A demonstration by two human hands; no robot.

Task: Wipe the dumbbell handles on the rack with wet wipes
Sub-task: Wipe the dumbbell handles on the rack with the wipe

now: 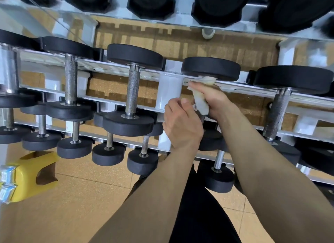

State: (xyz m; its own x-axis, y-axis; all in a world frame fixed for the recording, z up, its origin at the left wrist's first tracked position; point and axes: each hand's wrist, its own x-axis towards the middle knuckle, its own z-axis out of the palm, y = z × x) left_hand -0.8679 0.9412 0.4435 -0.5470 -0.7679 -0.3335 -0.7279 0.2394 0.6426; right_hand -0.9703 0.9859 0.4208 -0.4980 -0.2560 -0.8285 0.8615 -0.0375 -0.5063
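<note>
The right hand point(215, 100) has its fingers point(198, 88) curled tight round a white wet wipe point(202, 103), which is wrapped over the handle of a dumbbell point(210, 68) lying on the middle tier of the rack point(108, 66). The dumbbell's far black head sits just beyond the fingertips, and a bunched end of the wipe touches its inner face. The left hand point(182, 124) is just beside the wipe on the near side, fingers curled and thumb up against the cloth; whether it grips the handle's near end or only steadies it cannot be told. To wipe well, the gripping fingers probably ought to twist round the bar as they slide toward the person, so the whole circumference and both collars get covered, while the other hand keeps the dumbbell from rolling on its rails. The handle itself is almost wholly hidden under wipe and fingers. Judging by the neighbour point(132, 92) to the left of the fingers, it is likely knurled steel, which would catch and drag the damp cloth.
</note>
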